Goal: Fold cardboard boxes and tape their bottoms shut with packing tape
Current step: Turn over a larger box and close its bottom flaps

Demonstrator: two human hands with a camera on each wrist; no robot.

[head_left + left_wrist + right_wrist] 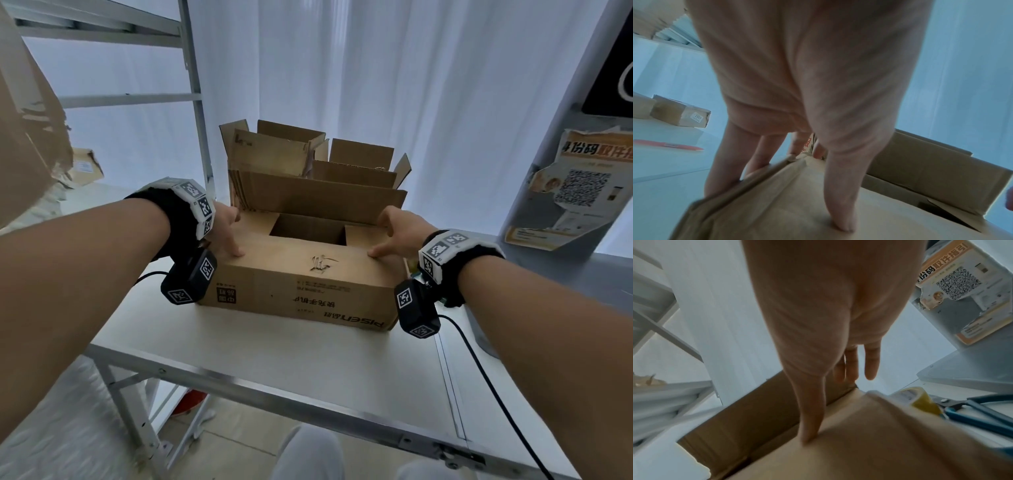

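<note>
While flap-pressing: two hands point(227, 228), one box point(301, 294).

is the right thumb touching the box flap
Touching. The right wrist view shows the right hand's thumb tip pressed onto the box flap, with no gap.

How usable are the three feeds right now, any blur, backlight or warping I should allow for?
Head view: sharp but backlit by the bright curtain, wide-angle bending at the edges; print on the box readable. Left wrist view: bluish, soft, left hand fills the frame, box edge smeared. Right wrist view: near flap blurred under the right hand, tape roll and scissors soft.
</note>
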